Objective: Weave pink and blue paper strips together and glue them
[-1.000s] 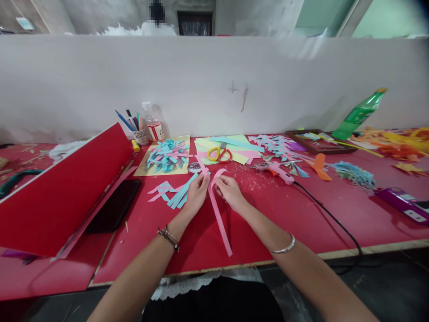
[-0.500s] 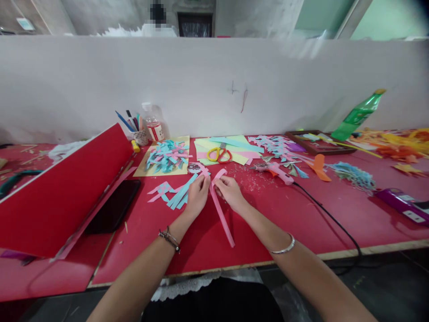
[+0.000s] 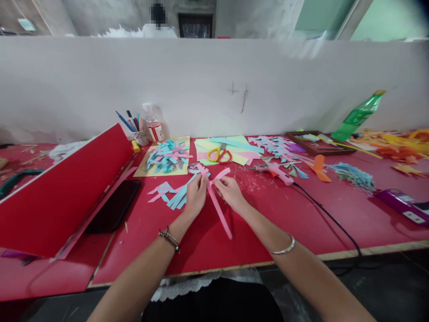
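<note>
head: pink strip between 2 hands

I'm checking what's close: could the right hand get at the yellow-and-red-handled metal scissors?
Probably yes: the scissors lie uncovered over pale yellow paper beyond the right hand, with only a pink paper strip's end between. That hand holds the strip, so its grip may need freeing.

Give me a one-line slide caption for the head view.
Left hand and right hand hold a pink strip that dangles between them over a red table, scissors lying beyond.
</note>
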Tool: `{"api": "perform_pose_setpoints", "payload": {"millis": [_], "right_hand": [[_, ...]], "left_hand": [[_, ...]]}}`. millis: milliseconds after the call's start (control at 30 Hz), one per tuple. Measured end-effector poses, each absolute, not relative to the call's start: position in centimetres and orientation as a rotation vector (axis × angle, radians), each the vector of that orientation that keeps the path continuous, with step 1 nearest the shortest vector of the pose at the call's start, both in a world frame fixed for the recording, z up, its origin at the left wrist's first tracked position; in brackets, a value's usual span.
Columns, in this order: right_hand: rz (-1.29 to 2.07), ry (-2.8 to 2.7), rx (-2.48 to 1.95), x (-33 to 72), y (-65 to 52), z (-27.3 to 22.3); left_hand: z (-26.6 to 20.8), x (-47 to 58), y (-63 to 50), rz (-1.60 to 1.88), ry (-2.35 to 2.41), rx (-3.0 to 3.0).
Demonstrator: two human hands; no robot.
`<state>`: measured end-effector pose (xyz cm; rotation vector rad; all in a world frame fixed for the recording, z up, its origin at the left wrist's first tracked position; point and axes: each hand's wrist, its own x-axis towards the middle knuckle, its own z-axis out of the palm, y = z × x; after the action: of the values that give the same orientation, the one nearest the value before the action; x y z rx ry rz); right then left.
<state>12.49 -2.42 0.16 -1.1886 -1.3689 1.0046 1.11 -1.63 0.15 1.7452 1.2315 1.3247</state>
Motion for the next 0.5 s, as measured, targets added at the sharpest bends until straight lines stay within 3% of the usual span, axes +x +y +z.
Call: {"api": "perform_pose_setpoints", "payload": {"millis": [500], "right_hand": [[1.043,-1.174,-1.059,12.74,-1.84,-0.44]], "left_hand": [[0.00,1.47,-1.38,1.142,1.015,1.661]]}}
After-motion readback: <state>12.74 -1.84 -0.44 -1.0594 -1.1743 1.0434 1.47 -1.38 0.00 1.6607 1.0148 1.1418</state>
